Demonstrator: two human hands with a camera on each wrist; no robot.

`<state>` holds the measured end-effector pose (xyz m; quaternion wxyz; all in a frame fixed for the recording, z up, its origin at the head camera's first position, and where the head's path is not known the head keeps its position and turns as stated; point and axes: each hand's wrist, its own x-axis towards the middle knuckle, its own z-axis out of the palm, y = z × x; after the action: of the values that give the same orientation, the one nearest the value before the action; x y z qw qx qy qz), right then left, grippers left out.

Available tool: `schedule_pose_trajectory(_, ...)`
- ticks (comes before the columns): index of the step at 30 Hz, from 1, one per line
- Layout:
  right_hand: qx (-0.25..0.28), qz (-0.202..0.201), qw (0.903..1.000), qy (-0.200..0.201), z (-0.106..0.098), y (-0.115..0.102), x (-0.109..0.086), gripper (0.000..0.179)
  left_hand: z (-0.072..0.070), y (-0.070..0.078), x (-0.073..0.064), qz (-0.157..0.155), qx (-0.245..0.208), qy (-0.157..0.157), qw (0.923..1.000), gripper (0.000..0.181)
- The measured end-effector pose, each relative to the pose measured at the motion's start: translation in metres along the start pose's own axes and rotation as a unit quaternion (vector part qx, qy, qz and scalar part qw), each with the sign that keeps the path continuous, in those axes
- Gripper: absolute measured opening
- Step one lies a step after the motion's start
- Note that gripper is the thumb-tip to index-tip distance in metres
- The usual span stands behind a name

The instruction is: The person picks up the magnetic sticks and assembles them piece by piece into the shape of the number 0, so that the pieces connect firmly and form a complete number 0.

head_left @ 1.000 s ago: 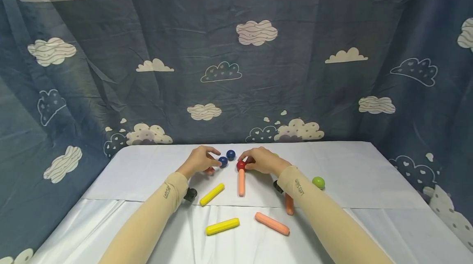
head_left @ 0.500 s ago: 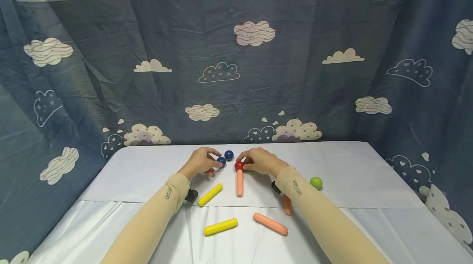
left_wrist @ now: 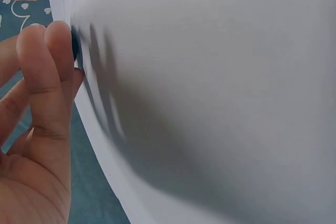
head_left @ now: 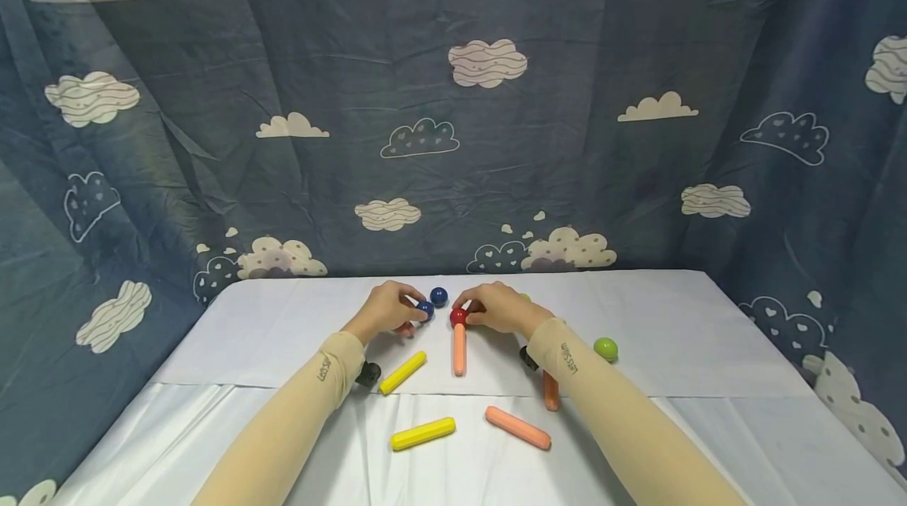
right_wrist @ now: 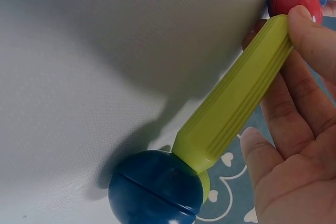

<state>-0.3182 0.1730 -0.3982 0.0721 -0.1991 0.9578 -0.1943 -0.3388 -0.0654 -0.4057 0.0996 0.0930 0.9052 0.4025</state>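
Note:
In the head view my left hand pinches a blue ball between finger and thumb at the table's far side. Its fingers hide most of that ball in the left wrist view. My right hand grips a red ball with fingers and thumb. An orange rod extends from the red ball toward me. From the right wrist, a green ridged rod runs between the red ball and a dark blue ball; the right hand mostly covers both from above. Another blue ball sits between the hands.
Two yellow rods and an orange rod lie nearer me on the white cloth. A darker orange rod is partly under the right forearm, with a green ball beyond it. A cloud-patterned curtain hangs behind.
The left thumb and fingers have come slightly closer around the blue ball. The right hand keeps its grip on the red ball. The head view has shifted a little.

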Motion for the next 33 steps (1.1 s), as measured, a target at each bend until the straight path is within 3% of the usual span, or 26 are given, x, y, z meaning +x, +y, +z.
schedule_pose_trajectory(13, -0.002, 0.003, 1.0, -0.002, -0.001, 0.001, 0.002, 0.031, -0.005, 0.007, -0.009, 0.016, 0.023, -0.01, 0.9996, 0.034)
schedule_pose_trajectory(24, -0.009, -0.014, 0.9999, -0.004, -0.002, 0.003, 0.002, 0.03, -0.008, 0.016, -0.037, 0.061, 0.035, -0.03, 0.9971, 0.03)
schedule_pose_trajectory(33, -0.001, -0.009, 1.0, -0.003, -0.002, 0.001, 0.0, 0.031, -0.004, 0.021, -0.062, 0.072, 0.037, -0.064, 0.9947, 0.031)
